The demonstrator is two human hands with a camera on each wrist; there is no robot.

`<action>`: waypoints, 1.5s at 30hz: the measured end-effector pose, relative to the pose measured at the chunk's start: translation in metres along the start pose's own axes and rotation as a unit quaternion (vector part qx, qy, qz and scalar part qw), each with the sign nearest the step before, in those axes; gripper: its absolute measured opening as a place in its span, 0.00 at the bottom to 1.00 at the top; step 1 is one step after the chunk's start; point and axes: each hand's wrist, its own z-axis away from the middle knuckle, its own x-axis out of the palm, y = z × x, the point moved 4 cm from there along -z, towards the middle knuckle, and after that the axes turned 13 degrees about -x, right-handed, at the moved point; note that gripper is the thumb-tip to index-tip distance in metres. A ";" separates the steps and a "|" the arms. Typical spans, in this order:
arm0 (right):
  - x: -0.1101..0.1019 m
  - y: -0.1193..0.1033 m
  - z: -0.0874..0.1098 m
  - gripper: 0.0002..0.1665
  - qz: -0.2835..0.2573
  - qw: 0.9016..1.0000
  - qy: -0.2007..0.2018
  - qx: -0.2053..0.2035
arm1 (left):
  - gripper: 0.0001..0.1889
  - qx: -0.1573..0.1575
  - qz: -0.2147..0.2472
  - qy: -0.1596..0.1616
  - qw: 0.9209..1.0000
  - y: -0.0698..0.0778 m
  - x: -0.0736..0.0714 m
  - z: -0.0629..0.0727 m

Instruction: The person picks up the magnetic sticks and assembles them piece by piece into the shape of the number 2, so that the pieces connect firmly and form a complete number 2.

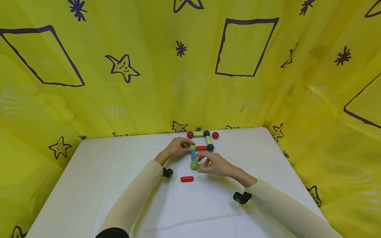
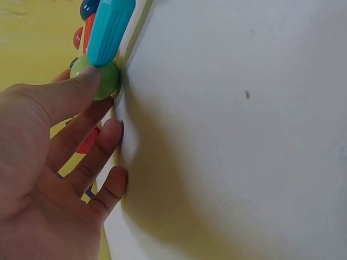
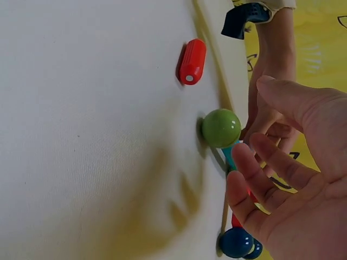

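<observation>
My left hand (image 1: 177,147) pinches a light-green ball (image 2: 110,81) between thumb and fingers. From that ball a blue rod (image 1: 193,156) runs toward the near side, ending at a second green ball (image 1: 194,165). My right hand (image 1: 217,164) hovers beside this nearer ball, its fingers loosely bent and apart; in the right wrist view the palm (image 3: 309,211) holds nothing. A red rod (image 1: 201,148) joins the pinched ball to a dark blue ball (image 1: 210,147). Beyond it, a yellow-green rod (image 1: 208,140) leads to another dark blue ball (image 1: 206,133).
At the far end, a pale yellow-green rod (image 1: 198,134) ends in a red ball (image 1: 190,135). Another red ball (image 1: 215,135) lies apart to the right. A loose red rod (image 1: 187,179) lies nearer on the white table (image 1: 89,185). Yellow curtains (image 1: 148,99) hang behind and beside.
</observation>
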 end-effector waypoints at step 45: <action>0.065 -0.002 -0.014 0.14 0.087 0.993 -0.073 0.031 | 0.15 -0.020 0.020 0.013 0.999 -0.005 0.001 0.002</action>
